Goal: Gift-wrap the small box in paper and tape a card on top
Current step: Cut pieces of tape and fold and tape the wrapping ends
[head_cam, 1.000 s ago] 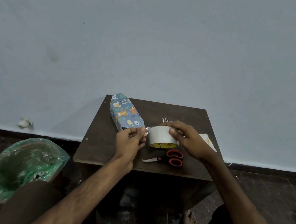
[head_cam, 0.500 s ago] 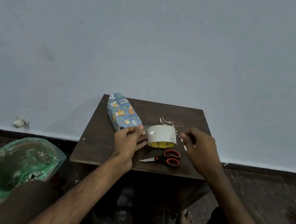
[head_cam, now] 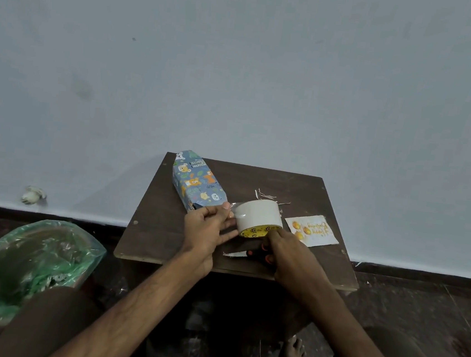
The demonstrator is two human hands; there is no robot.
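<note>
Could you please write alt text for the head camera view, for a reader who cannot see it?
A person's left hand pinches the tape end pulled from a white tape roll on a dark table, while the right hand grips orange-handled scissors. A wrapped box lies behind the left hand; a card lies right of the roll.

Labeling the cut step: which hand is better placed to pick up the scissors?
Right. The right hand lies over the scissors handles, while the left hand pinches the tape end drawn off the tape roll, away from them.
</note>
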